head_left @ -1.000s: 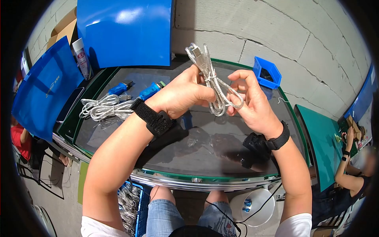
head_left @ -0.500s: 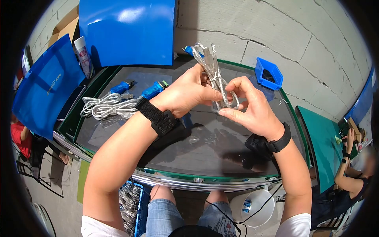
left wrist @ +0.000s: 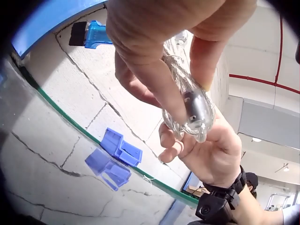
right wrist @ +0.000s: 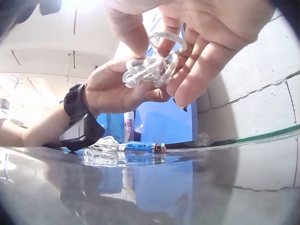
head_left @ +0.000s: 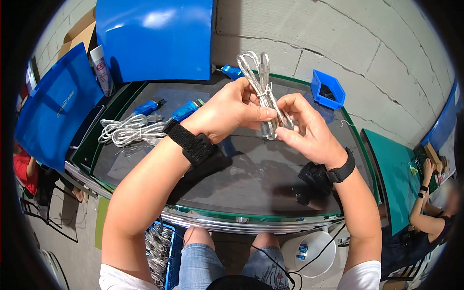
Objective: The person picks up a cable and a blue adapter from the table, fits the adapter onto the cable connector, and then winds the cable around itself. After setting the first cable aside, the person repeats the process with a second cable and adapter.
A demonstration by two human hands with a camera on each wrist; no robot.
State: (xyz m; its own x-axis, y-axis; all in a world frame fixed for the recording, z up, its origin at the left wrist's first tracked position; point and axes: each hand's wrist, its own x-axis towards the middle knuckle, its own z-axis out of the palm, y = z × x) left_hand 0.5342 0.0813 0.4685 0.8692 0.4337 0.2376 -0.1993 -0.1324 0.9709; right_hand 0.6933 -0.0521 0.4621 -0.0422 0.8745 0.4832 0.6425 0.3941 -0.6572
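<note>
A coiled silver USB cable, tied round its middle with a white twist tie, is held upright over the table. My left hand grips the bundle between thumb and fingers near the tie. At its lower loops, my right hand pinches the cable with thumb and forefinger. A dark cylinder in a clear sleeve shows among the loops in the left wrist view. Beyond the left hand, a blue connector sticks out. In the right wrist view, the loops lie between both hands' fingers.
Coiled cables with blue connectors lie on the table's left side. A blue bin stands at the back right, a spray can at the left. Below are a basket of cables and a white bucket. Another person works at right.
The cable bundle has turned in my left hand, its USB plug no longer facing me. My right hand's thumb and forefinger have closed in on the lower loops. The blue connector has come into view behind.
</note>
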